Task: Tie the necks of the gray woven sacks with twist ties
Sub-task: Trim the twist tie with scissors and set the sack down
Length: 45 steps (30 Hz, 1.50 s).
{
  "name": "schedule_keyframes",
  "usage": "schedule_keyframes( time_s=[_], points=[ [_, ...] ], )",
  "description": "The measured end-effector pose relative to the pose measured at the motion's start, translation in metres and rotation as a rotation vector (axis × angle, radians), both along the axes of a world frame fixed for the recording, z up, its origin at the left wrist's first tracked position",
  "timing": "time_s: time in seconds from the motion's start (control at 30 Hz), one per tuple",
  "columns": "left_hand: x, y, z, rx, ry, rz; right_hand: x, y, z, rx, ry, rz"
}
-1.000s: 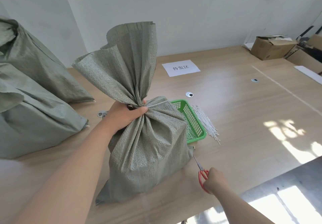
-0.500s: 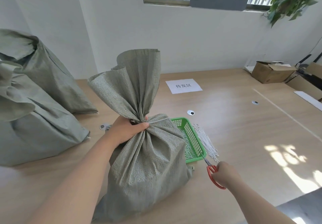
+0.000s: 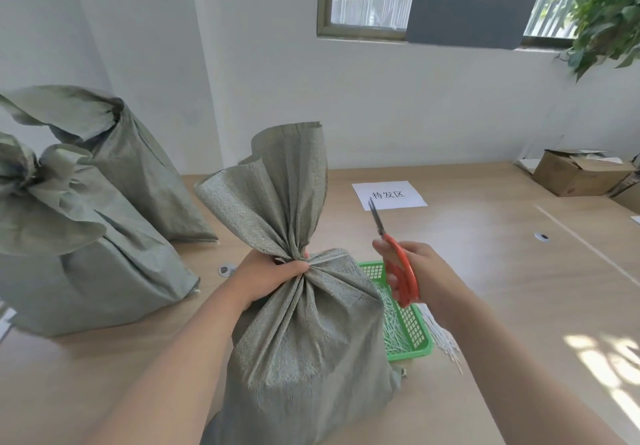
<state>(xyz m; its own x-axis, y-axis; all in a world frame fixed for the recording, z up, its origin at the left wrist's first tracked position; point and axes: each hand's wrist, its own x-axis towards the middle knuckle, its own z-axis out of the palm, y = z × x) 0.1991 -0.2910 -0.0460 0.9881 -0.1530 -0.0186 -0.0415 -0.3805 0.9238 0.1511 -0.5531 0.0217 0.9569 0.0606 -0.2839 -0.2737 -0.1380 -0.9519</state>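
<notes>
Far left on the counter (image 3: 485, 288): two gray woven sacks with bunched necks, near sack (image 3: 86, 271) in front of far sack (image 3: 145, 174). Centre: third sack (image 3: 311, 340) upright, left hand (image 3: 270, 278) curled tight round its gathered neck, a pale twist tie (image 3: 329, 258) showing just right of the fingers. Right: right hand (image 3: 433, 271) grips red-handled scissors (image 3: 398, 261), blades pointing up, above a green basket (image 3: 417, 326) of white ties just beside the third sack.
</notes>
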Motion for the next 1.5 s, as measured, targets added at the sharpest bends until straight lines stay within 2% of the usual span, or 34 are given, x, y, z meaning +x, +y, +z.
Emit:
schedule_keyframes(
  time_s=[0.17, 0.4, 0.77, 1.5],
  points=[
    [0.007, 0.005, -0.001, -0.026, 0.011, 0.022, -0.023, 0.035, 0.019, 0.024, 0.142, 0.147],
    [0.013, 0.009, -0.004, -0.016, -0.020, -0.012, -0.035, 0.062, 0.002, -0.062, 0.277, 0.139],
    [0.016, 0.009, -0.013, -0.162, 0.013, -0.038, -0.033, 0.073, 0.001, -0.118, 0.254, 0.157],
    [0.004, 0.000, -0.013, -0.113, -0.018, -0.099, -0.060, 0.083, -0.011, -0.204, 0.171, 0.050]
  ],
)
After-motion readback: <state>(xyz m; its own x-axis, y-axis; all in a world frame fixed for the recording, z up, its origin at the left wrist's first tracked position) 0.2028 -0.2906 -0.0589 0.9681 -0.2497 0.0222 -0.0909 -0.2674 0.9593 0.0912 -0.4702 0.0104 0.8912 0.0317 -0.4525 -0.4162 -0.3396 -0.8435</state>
